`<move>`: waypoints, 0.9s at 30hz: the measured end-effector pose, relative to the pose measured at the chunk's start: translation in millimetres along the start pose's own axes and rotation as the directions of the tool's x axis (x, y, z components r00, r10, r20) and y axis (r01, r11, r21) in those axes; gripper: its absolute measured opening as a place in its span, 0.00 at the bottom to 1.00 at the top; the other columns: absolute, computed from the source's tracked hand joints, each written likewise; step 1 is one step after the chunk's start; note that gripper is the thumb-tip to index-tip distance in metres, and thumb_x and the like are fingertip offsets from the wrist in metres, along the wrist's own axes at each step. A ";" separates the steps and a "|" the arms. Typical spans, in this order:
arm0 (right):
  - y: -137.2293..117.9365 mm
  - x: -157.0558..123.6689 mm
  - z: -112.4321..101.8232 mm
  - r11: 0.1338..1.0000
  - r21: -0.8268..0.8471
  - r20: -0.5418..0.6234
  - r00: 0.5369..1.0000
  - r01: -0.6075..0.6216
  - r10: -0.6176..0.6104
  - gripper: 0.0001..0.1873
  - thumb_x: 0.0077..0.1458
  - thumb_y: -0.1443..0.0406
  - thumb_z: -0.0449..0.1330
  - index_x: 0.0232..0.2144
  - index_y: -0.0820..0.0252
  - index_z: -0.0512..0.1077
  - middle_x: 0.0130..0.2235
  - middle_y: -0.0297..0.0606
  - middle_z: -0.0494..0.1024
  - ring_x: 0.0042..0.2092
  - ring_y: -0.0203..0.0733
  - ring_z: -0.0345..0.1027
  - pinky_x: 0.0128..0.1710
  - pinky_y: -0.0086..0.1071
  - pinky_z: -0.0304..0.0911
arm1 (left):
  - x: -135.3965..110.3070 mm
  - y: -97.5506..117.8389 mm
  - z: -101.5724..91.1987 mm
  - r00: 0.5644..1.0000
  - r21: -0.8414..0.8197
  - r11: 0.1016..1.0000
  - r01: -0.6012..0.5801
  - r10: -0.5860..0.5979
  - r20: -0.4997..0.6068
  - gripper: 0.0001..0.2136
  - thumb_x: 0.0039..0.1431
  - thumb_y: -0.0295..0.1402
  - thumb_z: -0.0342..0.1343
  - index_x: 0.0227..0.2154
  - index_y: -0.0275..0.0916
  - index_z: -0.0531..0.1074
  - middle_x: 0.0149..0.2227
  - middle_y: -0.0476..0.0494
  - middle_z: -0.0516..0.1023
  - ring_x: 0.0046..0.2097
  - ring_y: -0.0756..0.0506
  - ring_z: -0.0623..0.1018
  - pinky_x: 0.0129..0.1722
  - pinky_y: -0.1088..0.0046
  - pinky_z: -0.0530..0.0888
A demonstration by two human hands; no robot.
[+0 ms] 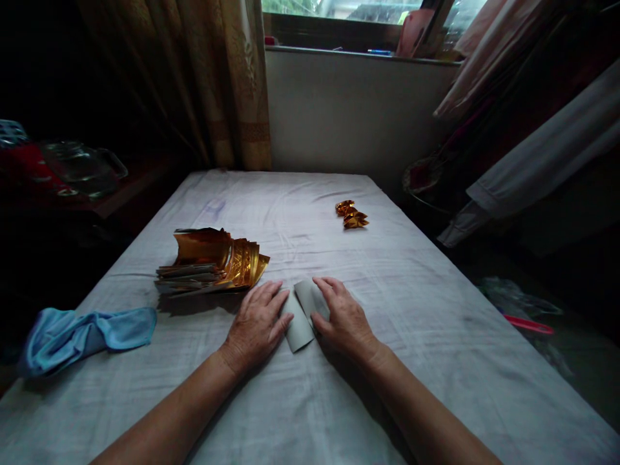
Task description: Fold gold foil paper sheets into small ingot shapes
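A grey-backed sheet of paper lies partly folded on the bed-like surface, with a raised flap on its right side. My left hand rests flat along the paper's left edge, its thumb and fingertips pressing it down. On the other side, my right hand curls thumb and fingers around the lifted flap. Just beyond my left hand is a fanned stack of gold foil paper, grey on the back. Farther off to the right sit several small folded gold foil pieces.
A blue cloth is crumpled at the left. The white sheet beneath everything reaches toward the wall under the window. A glass jug stands on a dark side table at left. Clothes hang at right.
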State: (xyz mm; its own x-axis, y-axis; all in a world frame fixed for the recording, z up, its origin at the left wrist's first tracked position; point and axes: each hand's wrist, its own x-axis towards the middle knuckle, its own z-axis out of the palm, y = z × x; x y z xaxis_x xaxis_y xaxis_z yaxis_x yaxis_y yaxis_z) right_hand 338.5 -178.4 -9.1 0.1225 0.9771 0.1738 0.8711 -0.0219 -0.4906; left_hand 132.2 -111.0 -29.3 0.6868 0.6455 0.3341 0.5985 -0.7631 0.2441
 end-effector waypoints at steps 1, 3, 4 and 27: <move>-1.2 -0.6 1.7 0.999 -0.029 -0.007 1.000 0.024 -0.024 0.32 0.49 0.70 0.61 0.58 0.57 0.68 0.62 0.50 0.66 0.57 0.52 0.65 0.56 0.45 0.63 | -0.2 -2.6 1.0 0.999 0.002 0.999 0.032 -0.032 -0.015 0.21 0.68 0.41 0.47 0.57 0.36 0.69 0.61 0.34 0.70 0.63 0.36 0.67 0.62 0.51 0.65; -3.0 -1.3 3.5 0.996 -0.065 -0.003 0.998 0.062 -0.063 0.27 0.49 0.72 0.61 0.53 0.54 0.72 0.63 0.48 0.65 0.57 0.51 0.65 0.56 0.45 0.63 | 0.9 -5.7 2.2 0.997 -0.015 0.997 0.078 -0.079 -0.027 0.22 0.67 0.42 0.48 0.58 0.35 0.68 0.60 0.35 0.71 0.63 0.36 0.67 0.61 0.53 0.66; -3.4 -1.6 3.7 0.994 -0.076 0.001 0.997 0.076 -0.076 0.25 0.50 0.72 0.61 0.51 0.53 0.74 0.62 0.47 0.66 0.56 0.51 0.65 0.56 0.45 0.63 | 2.8 -5.9 2.2 0.995 -0.031 0.995 0.094 -0.095 -0.022 0.22 0.67 0.42 0.49 0.58 0.35 0.68 0.59 0.35 0.72 0.62 0.36 0.68 0.60 0.54 0.67; 4.8 -10.7 -1.0 0.929 -0.133 -0.086 0.929 0.346 -0.359 0.24 0.55 0.65 0.61 0.55 0.56 0.72 0.62 0.51 0.65 0.61 0.56 0.58 0.57 0.50 0.60 | 43.8 32.2 -17.9 0.894 -0.521 0.762 0.385 -0.448 0.007 0.03 0.55 0.34 0.57 0.30 0.41 0.71 0.28 0.53 0.76 0.31 0.48 0.76 0.33 0.75 0.69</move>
State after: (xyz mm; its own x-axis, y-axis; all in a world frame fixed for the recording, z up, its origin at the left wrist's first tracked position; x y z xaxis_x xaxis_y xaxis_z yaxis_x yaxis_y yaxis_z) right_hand 341.8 -189.2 -12.4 -0.1576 0.8979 0.4111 0.9148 0.2895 -0.2816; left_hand 174.1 -107.9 9.4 0.3489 0.9190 0.1835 0.5055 -0.3494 0.7889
